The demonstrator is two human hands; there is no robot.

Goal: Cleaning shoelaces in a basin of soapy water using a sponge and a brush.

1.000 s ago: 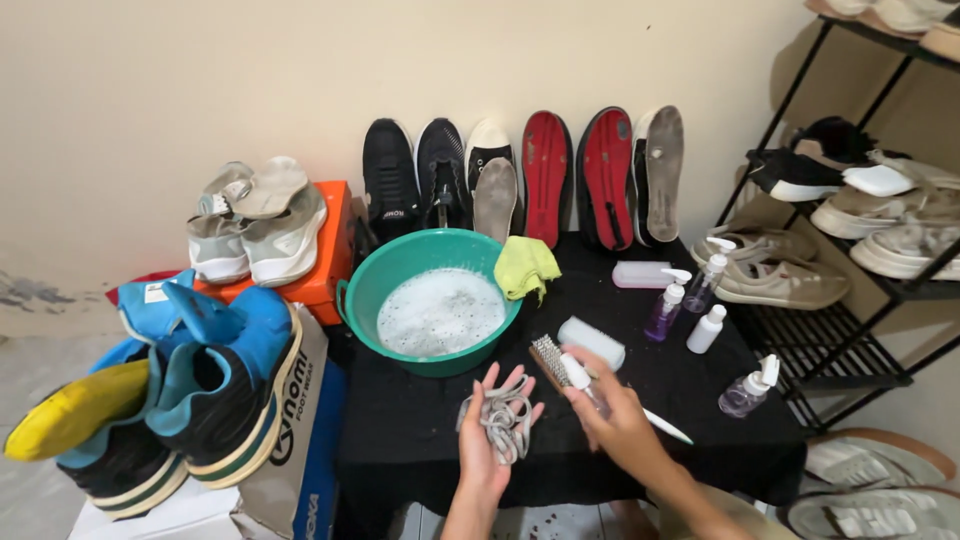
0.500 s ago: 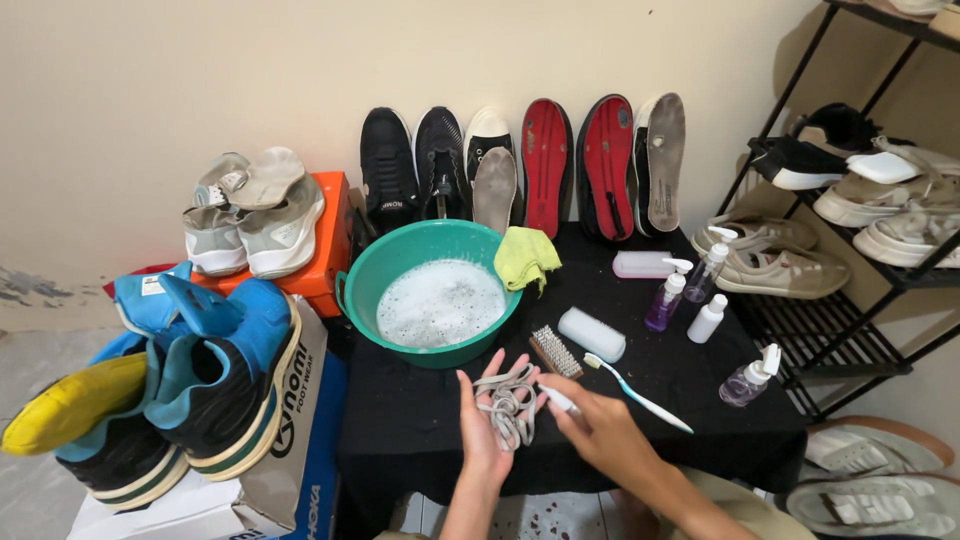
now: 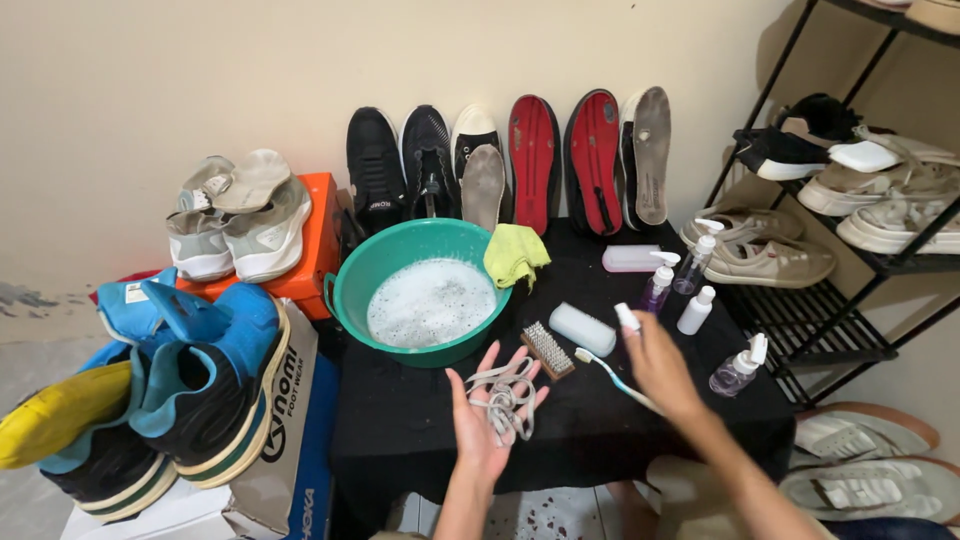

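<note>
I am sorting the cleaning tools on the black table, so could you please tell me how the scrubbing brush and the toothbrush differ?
The scrubbing brush is short and blocky with a wide bed of pale bristles; the toothbrush is long and thin with a small white head. The scrubbing brush lies free beside the left hand, which holds laces, while the toothbrush's handle runs under the right hand. Both lie flat on the black table near the green basin.

Laces (image 3: 505,398) on left hand (image 3: 490,420); brush (image 3: 547,349) just beyond it, basin (image 3: 428,292) behind-left; toothbrush (image 3: 612,376) beneath right hand (image 3: 655,362), bottles (image 3: 697,309) beyond, on counter (image 3: 400,430).
</note>
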